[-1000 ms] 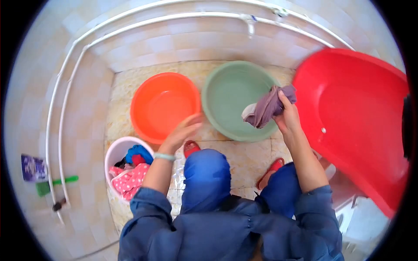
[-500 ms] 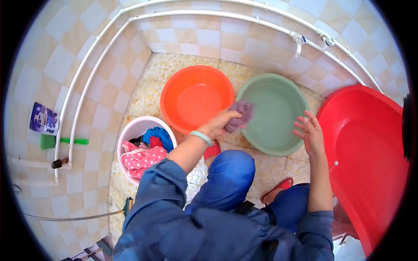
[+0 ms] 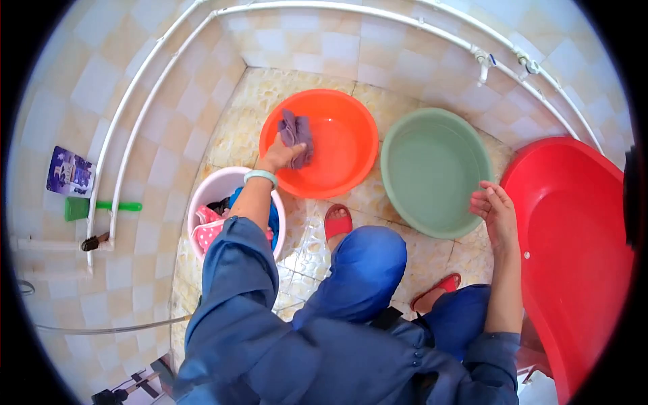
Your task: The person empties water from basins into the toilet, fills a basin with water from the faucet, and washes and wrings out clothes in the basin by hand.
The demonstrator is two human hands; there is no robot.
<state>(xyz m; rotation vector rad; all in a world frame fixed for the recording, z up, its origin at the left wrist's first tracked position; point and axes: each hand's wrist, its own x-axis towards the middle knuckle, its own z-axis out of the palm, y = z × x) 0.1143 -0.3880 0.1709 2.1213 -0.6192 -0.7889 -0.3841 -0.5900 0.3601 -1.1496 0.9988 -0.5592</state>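
Note:
My left hand (image 3: pixel 278 155) is closed around a crumpled purple cloth (image 3: pixel 298 135), over the left part of the orange basin (image 3: pixel 337 181). A pale bangle (image 3: pixel 261 177) circles that wrist. By the right rim of the green basin (image 3: pixel 432 172), which stands on the floor, hovers my right hand (image 3: pixel 494 206). Its fingers are loosely curled with the thumb apart, and it holds nothing. Beneath my left forearm is a pale pink tub (image 3: pixel 208 185) of laundry, including a pink polka-dot piece (image 3: pixel 208 233); the sleeve hides part of it.
A large red tub (image 3: pixel 574 202) lines the right side. White pipes with a tap (image 3: pixel 484 64) run along the tiled wall. At left, a green brush (image 3: pixel 119 206) and a purple packet (image 3: pixel 70 171) are at the pipes. My red slippers (image 3: pixel 337 221) rest on the floor tiles.
My left hand has carried the purple cloth leftward, from between the two basins to over the orange one. My right hand's fingers have curled in. The view has shifted slightly.

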